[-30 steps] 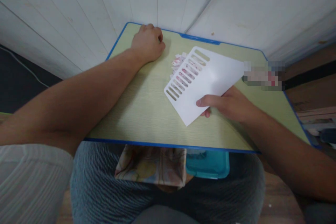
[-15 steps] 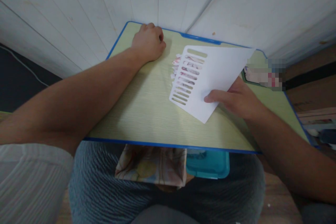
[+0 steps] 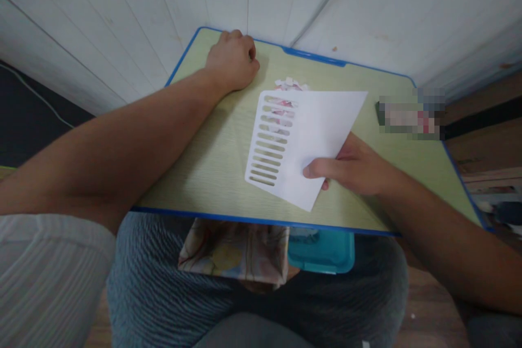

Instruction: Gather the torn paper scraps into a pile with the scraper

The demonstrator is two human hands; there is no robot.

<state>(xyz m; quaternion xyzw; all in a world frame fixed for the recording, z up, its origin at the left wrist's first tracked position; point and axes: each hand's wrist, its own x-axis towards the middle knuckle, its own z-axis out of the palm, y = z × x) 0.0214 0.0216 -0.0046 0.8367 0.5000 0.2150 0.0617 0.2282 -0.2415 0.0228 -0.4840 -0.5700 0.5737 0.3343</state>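
My right hand (image 3: 354,166) grips a stiff white sheet (image 3: 314,136) by its right side, thumb on top and fingers behind. A column of long slots runs down the sheet's left part. Small pink-and-white pieces (image 3: 291,85), like paper scraps or puzzle pieces, lie on the table beyond its far edge. More of them show through the upper slots, and the sheet hides the rest. At the table's far left edge my left hand (image 3: 234,62) rests with its fingers curled in a loose fist, apart from the sheet and pieces.
The pale wood-grain table (image 3: 212,174) has a blue rim and stands against a white plank wall (image 3: 277,0). A blurred phone-like object (image 3: 381,114) lies at the right. Below the near edge are a patterned cloth pouch (image 3: 234,253) and a turquoise box (image 3: 326,253).
My right hand has drawn the white sheet left and toward me. More pieces now show beyond its far edge. My left hand stays in place.
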